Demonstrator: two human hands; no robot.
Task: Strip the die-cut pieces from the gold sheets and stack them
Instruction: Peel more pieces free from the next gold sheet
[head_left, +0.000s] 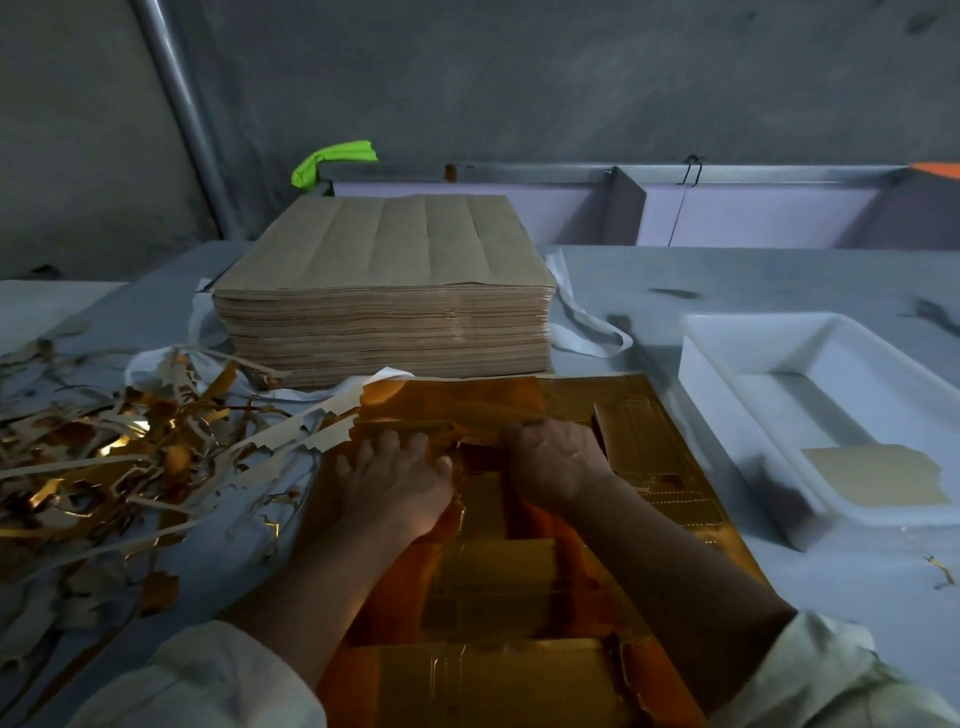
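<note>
The grey desk (727, 275) carried a tall stack of brown-backed sheets (384, 291) at its far side. A heap of torn gold scrap (104, 457) sprawled to the left. The gold sheet (519, 597) being worked lay face up right in front of the person, its far edge already ragged. To its right stood a white tray (727, 364) with one stripped piece (878, 475) lying in it.

Both hands sat close together on the far part of the sheet. The left hand (397, 483) had its fingers curled down onto the gold. The right hand (556, 462) was closed on the material just beside it. Which part each one gripped was hard to tell.

To strip cleanly, one hand should probably pin the piece flat. The other should peel the waste low along the cut line, so the nicks break without creasing the foil.
</note>
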